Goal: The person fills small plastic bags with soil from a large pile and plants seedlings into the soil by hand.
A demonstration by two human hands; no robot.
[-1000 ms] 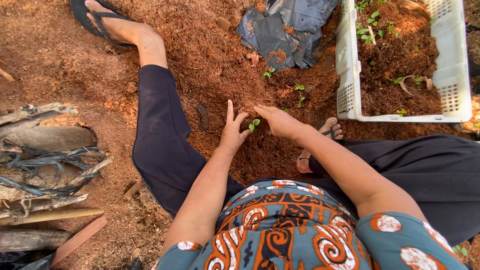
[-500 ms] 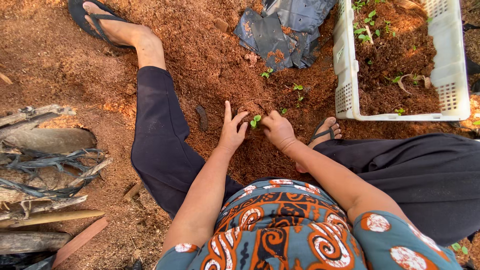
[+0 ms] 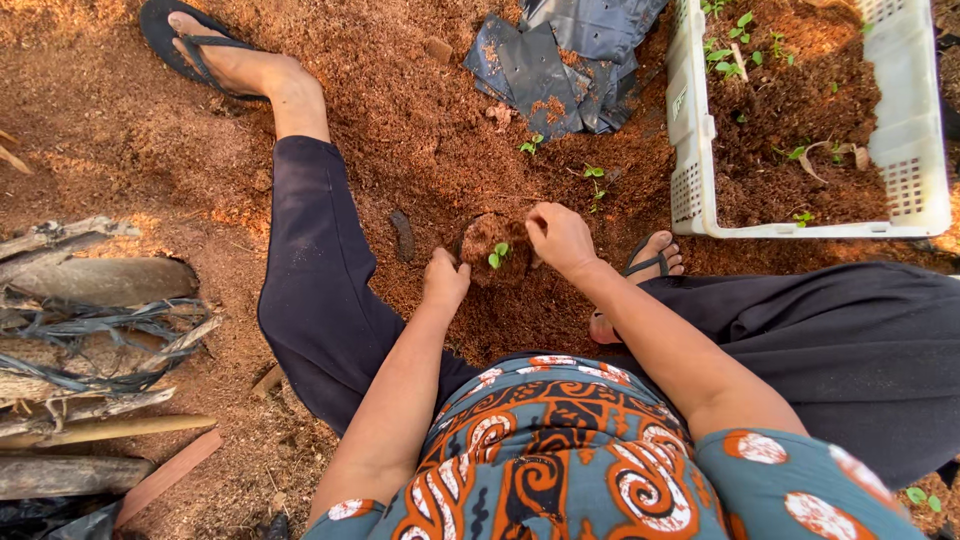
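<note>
Seedling (image 3: 497, 254) already in soil-filled bag (image 3: 478, 232); left hand (image 3: 445, 280) & right hand (image 3: 560, 236), fingers curled, firming soil; more sprouts wait in crate (image 3: 690, 150)

white crate (image 3: 690, 130), black plastic sheet (image 3: 560, 60), driftwood (image 3: 90, 280)

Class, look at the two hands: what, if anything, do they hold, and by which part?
Both hands, left and right, grip the rim of a small soil-filled bag holding a seedling.

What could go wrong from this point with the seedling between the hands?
The seedling stands small and thin between the left hand and right hand, so pressing the soil could bend or bury it. Other sprouts grow close beyond the right hand and might get crushed.
</note>
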